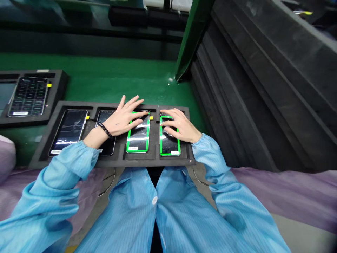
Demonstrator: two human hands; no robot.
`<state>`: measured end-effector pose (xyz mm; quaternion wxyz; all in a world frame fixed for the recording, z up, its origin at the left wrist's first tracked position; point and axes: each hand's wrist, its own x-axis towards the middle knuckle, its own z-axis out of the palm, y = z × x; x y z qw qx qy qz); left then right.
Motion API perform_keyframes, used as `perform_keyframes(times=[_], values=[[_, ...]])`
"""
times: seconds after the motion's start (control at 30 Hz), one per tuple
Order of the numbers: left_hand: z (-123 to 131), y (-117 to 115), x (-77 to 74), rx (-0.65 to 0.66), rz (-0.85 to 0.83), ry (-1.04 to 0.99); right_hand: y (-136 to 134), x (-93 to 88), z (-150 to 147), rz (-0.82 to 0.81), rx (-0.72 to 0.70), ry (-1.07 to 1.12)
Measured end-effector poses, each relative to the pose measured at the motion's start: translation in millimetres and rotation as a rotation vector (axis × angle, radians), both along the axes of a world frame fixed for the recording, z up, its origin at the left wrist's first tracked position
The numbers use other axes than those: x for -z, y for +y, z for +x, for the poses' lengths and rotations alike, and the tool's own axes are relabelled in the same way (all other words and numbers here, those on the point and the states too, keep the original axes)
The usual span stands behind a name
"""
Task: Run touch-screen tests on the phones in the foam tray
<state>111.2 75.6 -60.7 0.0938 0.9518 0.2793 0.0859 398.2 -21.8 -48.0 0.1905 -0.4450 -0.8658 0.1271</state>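
A black foam tray (121, 162) in front of me holds several smartphones in cut-out slots. My left hand (125, 116), fingers spread, reaches over the third smartphone (138, 140), whose dark screen has a green border; a finger lies at its upper edge. Over the rightmost smartphone (170, 144), also green-bordered, is my right hand (180, 124), with its fingers apart and tips near the upper left of the screen. The second smartphone (107, 149) is partly hidden under my left wrist. At the tray's left end lies a smartphone with a dark screen (70, 128). Neither hand grasps anything.
Another foam tray (56, 95) at the left holds a smartphone showing a grid of items (29, 95). Tall stacked black foam trays (252, 88) stand close on the right. A green post (191, 38) rises from the green bench (118, 75) behind.
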Motion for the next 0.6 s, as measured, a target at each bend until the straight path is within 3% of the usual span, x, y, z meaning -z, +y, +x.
perform_keyframes(times=[0.17,0.6], values=[[0,-1,-0.1,-0.01,-0.025,-0.014,16,3.7,-2,-0.028,0.163,-0.052],[2,0,-0.9,-0.009,-0.028,-0.009,13,1.4,0,0.029,0.074,-0.047]])
